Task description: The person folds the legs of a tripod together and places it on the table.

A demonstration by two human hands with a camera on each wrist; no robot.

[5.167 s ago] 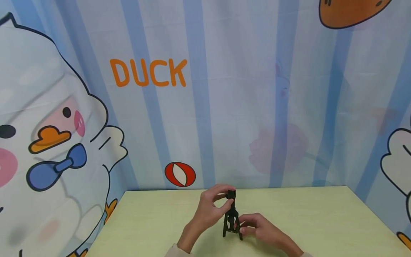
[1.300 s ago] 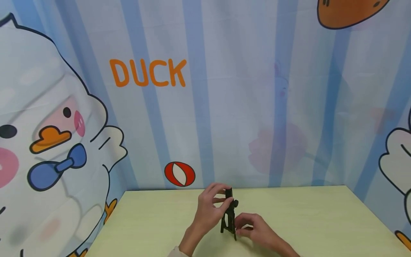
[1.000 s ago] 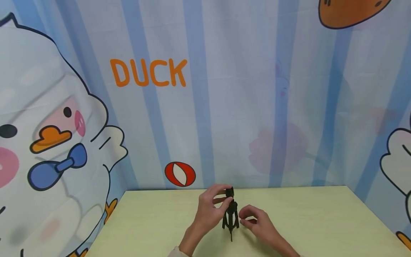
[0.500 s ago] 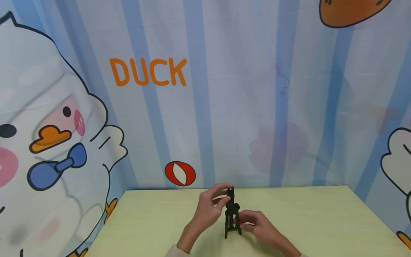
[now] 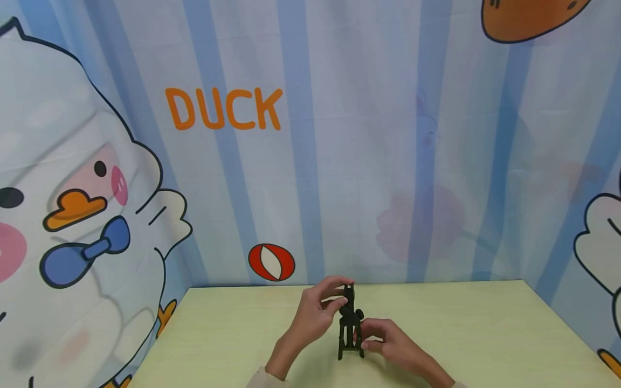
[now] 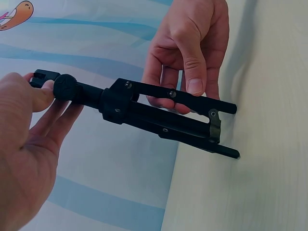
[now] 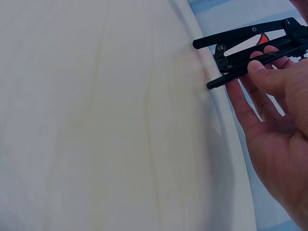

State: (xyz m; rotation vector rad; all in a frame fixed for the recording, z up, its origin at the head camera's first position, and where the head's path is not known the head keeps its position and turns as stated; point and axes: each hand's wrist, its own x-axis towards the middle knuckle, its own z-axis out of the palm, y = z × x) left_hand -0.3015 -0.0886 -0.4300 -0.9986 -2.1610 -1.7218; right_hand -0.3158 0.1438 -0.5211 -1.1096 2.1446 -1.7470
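A small black tripod (image 5: 350, 323) stands nearly upright at the table's middle, its legs spread only slightly. My left hand (image 5: 312, 315) pinches its top between thumb and fingers. In the left wrist view, a round knob (image 6: 66, 88) sits just below the clamp-like head (image 6: 44, 77). Low on the right side, my right hand (image 5: 395, 345) holds one leg, with the thumb in front and fingers behind. The right wrist view shows this right hand (image 7: 281, 139) at the leg (image 7: 236, 74), with a hinged brace joining the legs near their feet.
The pale yellow table (image 5: 233, 334) reaches back to a blue-striped curtain (image 5: 349, 161) printed with ducks and the word DUCK. A red and white printed ball (image 5: 271, 262) shows on the curtain just above the table's back edge.
The tripod has turned about its upright axis, so different legs face me. My right hand was apart from it a second ago and now holds a leg. My left hand stays at the top.
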